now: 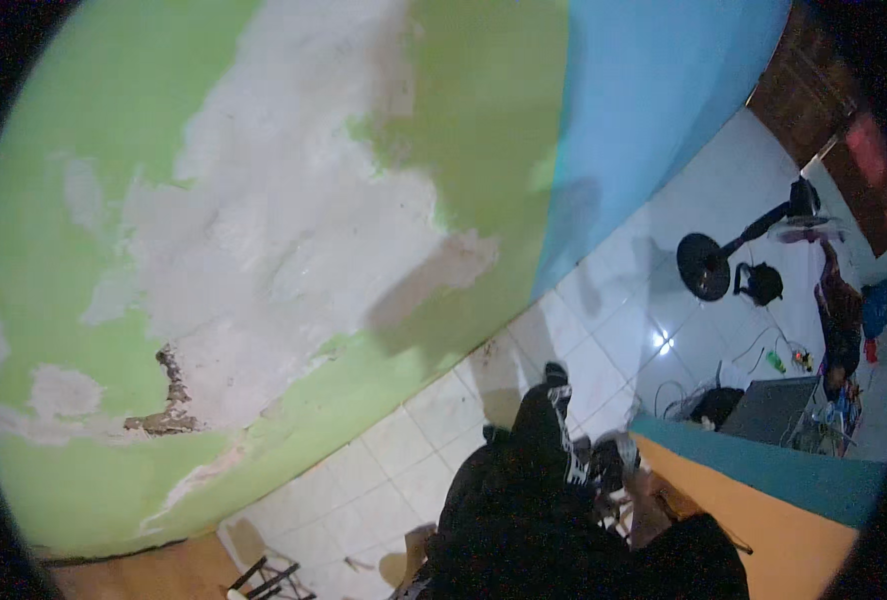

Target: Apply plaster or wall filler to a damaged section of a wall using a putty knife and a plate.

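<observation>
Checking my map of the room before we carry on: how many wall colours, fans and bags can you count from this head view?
Green wall section, with peeled white patches: 1
Blue wall section: 1
Black standing fan, lying on the white tiled floor: 1
Black bag beside the fan's base: 1
Total: 4
Neither hand is in view.

Light moderate, cool, bluish cast. Green wall (264, 200) evenly lit, soft shadow patches on it. Small white glare on floor tiles (662, 343). Strong fisheye bending, black corners. Dark clothing (534, 500) underexposed, slightly blurred.
</observation>
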{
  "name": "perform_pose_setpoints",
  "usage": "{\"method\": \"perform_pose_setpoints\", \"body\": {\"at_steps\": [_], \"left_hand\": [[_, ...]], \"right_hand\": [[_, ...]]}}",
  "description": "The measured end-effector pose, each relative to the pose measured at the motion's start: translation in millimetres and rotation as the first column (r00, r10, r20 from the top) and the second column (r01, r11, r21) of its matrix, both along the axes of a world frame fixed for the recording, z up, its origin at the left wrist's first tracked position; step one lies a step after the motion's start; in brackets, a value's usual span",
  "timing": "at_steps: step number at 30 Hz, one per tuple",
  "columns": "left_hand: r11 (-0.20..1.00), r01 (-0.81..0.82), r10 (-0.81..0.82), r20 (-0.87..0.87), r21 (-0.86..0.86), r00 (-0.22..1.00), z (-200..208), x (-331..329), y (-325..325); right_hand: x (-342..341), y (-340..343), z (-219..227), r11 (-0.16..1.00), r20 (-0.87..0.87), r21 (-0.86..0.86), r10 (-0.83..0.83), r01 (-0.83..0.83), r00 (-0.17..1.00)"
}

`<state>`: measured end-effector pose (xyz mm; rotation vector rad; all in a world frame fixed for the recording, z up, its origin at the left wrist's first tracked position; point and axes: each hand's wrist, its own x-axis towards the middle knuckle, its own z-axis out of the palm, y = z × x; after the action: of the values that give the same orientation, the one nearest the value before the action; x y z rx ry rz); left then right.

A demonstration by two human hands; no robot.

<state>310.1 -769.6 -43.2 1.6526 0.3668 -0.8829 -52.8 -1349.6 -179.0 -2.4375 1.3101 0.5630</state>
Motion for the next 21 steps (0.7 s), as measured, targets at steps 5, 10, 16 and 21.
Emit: {"method": "perform_pose_setpoints", "body": {"at_steps": [5,10,16,21], "left_hand": [[0.996,0.087,-0.087,-0.005,0.017,0.996,28,31,-9],[0.995,0.035,-0.038,0.027,0.09,0.999,34,129,-88],[0.904,0.316,-0.426,0.569,0.287,0.703,16,168,-70],[0.635,0.183,-0.772,0.607,0.751,0.186,-12,299,-126]], "right_hand": [[66,35,-31,0.892,0.281,-0.183,-0.354,0.412,0.892],[279,53,162,0.984,0.688,0.041,-0.155,0.176,0.709],[368,10,176,0.998,0.713,0.008,0.036,-0.059,0.7],[359,10,152,0.974,0.71,-0.08,0.205,-0.212,0.673]]}}
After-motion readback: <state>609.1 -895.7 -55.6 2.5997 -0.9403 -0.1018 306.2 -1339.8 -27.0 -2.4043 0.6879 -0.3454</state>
